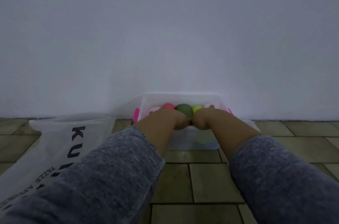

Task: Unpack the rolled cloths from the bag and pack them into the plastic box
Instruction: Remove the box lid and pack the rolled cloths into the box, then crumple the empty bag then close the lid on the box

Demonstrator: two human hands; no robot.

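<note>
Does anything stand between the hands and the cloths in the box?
Nothing visible does. The box has no lid on; left hand and right hand both rest on the cloths inside. The bag lies flat on the floor, left of the box.

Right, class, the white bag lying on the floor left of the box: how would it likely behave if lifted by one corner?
The bag lies flat and creased on the tiles, so it is probably floppy: it should drape, not hold shape. It looks thin, with no bulge showing, so it is likely very light.
</note>
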